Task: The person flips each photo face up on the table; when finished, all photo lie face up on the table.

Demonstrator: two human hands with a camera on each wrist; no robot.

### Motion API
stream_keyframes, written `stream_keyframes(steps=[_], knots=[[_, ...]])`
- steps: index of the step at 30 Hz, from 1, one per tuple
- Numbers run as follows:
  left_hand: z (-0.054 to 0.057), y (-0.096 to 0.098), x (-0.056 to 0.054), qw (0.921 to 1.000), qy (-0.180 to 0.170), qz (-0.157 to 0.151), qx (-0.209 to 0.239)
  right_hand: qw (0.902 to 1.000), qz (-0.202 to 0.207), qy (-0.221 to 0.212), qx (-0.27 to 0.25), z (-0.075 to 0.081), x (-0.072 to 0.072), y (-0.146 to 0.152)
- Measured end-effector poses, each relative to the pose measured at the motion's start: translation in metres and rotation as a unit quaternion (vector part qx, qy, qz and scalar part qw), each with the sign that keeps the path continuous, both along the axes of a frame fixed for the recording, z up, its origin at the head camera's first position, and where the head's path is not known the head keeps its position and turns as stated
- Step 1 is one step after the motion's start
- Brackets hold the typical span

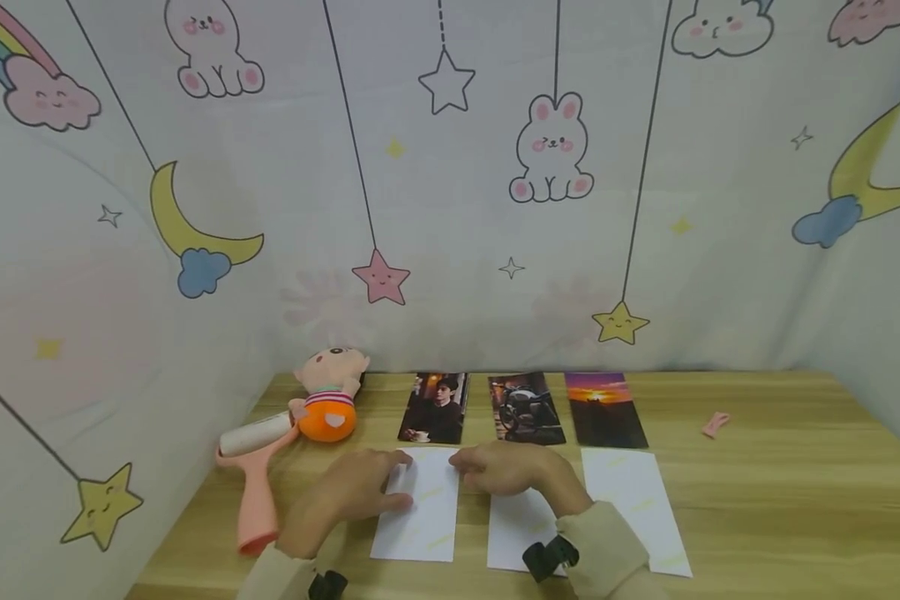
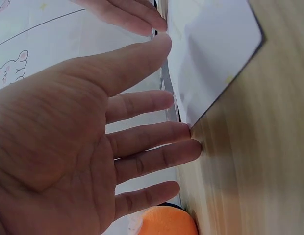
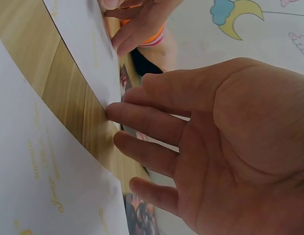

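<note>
A white paper sheet (image 1: 424, 517) with faint yellow print lies on the table between the two hands. My left hand (image 1: 352, 486) touches its left edge, fingers extended, as the left wrist view shows. At the sheet's far right corner are the fingertips of my right hand (image 1: 506, 467), its fingers straight and nothing in its palm. Under the right forearm lies a second white sheet (image 1: 512, 533), partly hidden. A third white sheet (image 1: 633, 504) is farther right. Behind the sheets lie three photos: a seated person (image 1: 435, 408), a motorcycle (image 1: 527, 408) and a sunset (image 1: 606, 408).
To the left, a pink-handled lint roller (image 1: 257, 492) leans its white roll near a plush toy (image 1: 330, 396) with orange bottoms. A small pink clip-like piece (image 1: 716, 424) lies at the right of the wooden table (image 1: 787, 500). A patterned curtain (image 1: 465, 208) stands behind.
</note>
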State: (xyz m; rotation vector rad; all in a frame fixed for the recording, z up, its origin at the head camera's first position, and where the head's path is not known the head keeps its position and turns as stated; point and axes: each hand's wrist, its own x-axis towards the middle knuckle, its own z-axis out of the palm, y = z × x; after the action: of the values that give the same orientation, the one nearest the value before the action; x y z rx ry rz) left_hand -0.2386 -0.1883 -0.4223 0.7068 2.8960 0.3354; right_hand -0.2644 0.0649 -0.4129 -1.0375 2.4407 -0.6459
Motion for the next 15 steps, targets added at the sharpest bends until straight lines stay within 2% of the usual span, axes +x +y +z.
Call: stream_keyframes(steps=[6, 11, 15], knots=[[0.002, -0.003, 0.002, 0.9999, -0.004, -0.01, 0.003, 0.9999, -0.002, -0.012, 0.004, 0.002, 0.0, 0.002], [0.008, -0.007, 0.002, 0.9996, -0.023, -0.01, 0.014, 0.9995, -0.007, -0.032, -0.003, 0.005, 0.0, 0.005], [0.011, -0.007, 0.004, 0.9992, -0.035, -0.019, 0.008, 0.9995, -0.005, -0.03, -0.001, 0.005, 0.001, 0.003]])
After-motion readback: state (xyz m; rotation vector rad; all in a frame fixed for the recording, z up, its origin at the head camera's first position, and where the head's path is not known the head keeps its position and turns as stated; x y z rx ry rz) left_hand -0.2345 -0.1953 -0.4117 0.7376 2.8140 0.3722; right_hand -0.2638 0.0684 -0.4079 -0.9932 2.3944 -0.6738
